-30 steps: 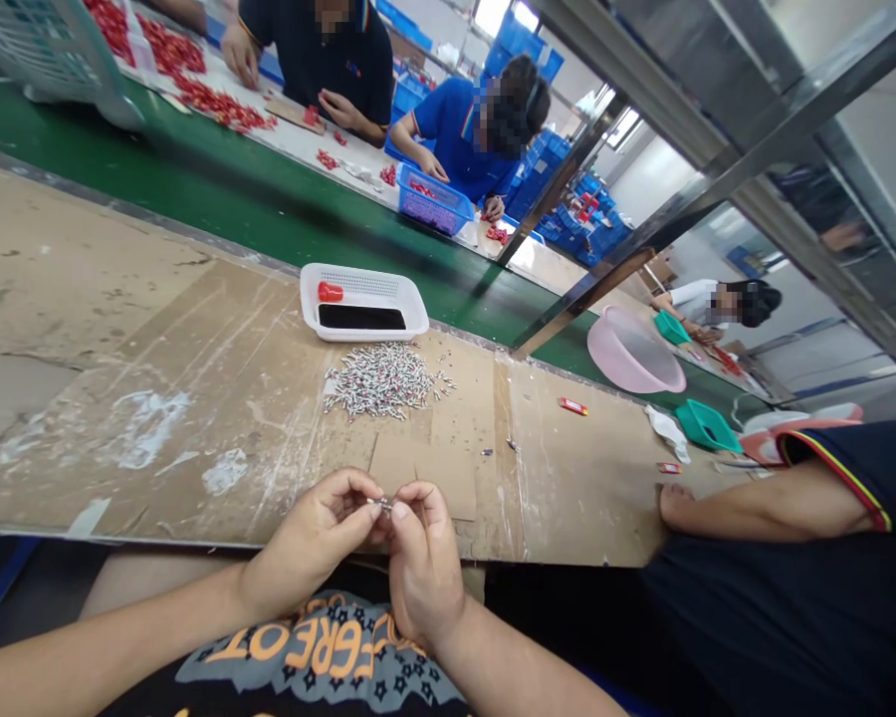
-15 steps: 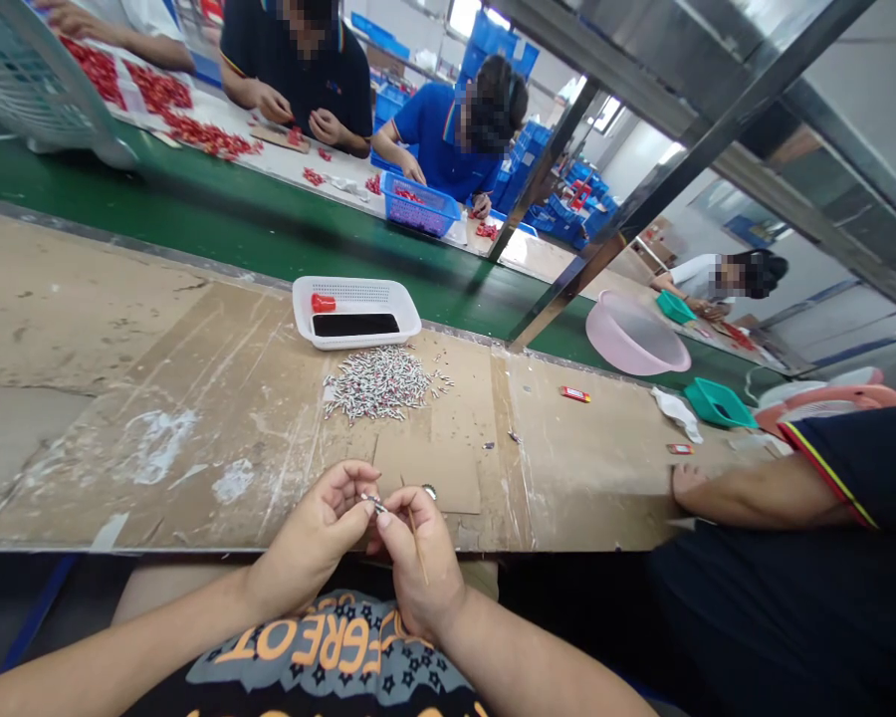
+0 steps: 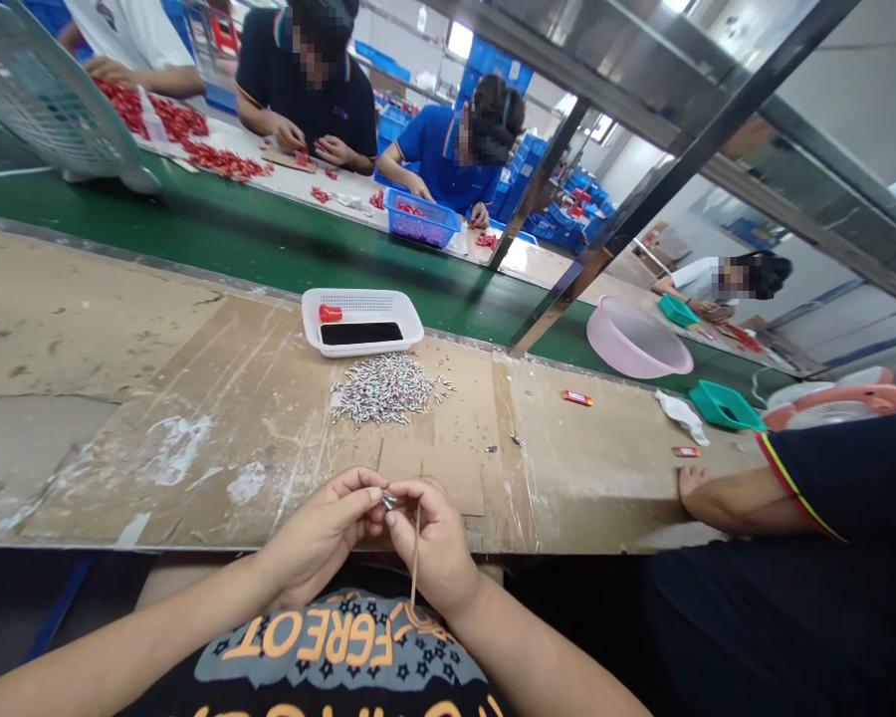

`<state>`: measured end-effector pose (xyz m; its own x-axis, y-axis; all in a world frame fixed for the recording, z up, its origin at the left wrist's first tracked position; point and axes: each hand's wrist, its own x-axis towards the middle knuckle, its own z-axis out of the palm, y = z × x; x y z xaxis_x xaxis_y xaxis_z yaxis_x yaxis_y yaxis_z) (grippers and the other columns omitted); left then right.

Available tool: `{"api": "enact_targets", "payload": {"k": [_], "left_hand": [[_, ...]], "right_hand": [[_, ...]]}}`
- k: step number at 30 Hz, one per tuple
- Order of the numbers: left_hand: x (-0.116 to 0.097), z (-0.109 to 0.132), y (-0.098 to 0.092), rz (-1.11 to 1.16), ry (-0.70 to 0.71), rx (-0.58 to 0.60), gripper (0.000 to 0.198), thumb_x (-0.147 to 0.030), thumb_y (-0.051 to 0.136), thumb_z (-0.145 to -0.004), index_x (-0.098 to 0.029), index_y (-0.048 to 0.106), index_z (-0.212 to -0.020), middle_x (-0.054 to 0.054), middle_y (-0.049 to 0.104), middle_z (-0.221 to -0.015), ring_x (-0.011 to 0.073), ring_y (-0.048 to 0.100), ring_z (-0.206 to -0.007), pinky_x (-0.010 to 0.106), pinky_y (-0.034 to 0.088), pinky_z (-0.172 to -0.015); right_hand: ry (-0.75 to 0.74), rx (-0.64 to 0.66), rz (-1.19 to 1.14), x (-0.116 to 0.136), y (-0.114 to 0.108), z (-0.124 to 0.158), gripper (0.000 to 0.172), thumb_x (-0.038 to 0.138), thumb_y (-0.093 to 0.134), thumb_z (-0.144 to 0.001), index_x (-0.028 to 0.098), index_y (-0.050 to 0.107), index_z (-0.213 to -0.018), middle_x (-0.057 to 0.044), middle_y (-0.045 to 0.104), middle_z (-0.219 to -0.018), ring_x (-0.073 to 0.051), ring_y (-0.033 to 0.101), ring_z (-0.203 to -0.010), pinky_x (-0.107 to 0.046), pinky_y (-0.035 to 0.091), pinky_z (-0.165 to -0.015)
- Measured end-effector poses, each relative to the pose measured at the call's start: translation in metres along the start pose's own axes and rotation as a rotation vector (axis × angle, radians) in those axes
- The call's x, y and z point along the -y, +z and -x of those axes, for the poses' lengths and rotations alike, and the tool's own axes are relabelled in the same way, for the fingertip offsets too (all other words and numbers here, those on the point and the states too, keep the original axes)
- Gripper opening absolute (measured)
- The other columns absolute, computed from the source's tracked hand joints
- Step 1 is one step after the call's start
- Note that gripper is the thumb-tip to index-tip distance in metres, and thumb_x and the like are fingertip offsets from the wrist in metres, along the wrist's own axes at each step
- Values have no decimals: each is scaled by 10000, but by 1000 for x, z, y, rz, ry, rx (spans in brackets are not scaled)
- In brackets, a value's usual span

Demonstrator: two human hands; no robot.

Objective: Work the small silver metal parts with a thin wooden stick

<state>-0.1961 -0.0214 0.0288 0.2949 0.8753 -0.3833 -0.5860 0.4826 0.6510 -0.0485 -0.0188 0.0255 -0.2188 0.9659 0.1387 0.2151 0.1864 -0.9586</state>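
Near the table's front edge my two hands meet, fingertips pinched together around a few small silvery pieces [image 3: 389,500]. My left hand [image 3: 336,528] is closed on them from the left, thumb and forefinger pressed together. My right hand [image 3: 437,543] pinches at the same pieces and also keeps a thin wooden stick [image 3: 416,558] between its fingers, pointing up and down. Just beyond lies a heap of similar small silvery pieces [image 3: 384,386], some with dark reddish ends. A cardboard sheet [image 3: 455,483] lies under and beyond my right hand.
Behind the heap stands a white basket [image 3: 362,351] with a red object [image 3: 330,314] and a black phone-like slab [image 3: 362,334]. A pink basin [image 3: 634,339] and green tray [image 3: 724,406] are to the right. A neighbour's arm [image 3: 747,498] rests there. Metal posts [image 3: 567,299] rise beyond.
The view has shifted slightly. My fingertips have come closer together, and the silvery pieces have turned between them. The stick in my right hand now stands more upright.
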Motion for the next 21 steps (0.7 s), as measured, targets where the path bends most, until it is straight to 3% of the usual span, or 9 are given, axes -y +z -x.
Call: {"api": "enact_targets", "payload": {"k": [3,10,21], "left_hand": [[2,0,-2,7,-5,20,81,-208,629,-812,-151,587,-851,17,613,-730,91,550,-660,222,479,-668],[4,-1,-4,7,-13,56,82,-223,633,-819,-147,605,-836,12,602,-710,86,537,-654,219,465,-652],[8,0,-7,-25,-5,92,66,-210,626,-823,-159,617,-865,13,627,-748,97,568,-681,230,472,-681]], "right_hand": [[-127,-7,137,0,-4,-1,234,76,589,-741,200,623,-937,-9,574,-823,-126,556,-768,-267,469,-738],[-234,-3,195,2,-7,-2,138,110,590,-790,189,604,-902,-13,564,-797,-121,548,-757,-255,470,-715],[-451,45,458,-3,-15,0,158,137,569,-830,213,604,-964,-44,566,-841,-151,543,-807,-289,487,-739]]}}
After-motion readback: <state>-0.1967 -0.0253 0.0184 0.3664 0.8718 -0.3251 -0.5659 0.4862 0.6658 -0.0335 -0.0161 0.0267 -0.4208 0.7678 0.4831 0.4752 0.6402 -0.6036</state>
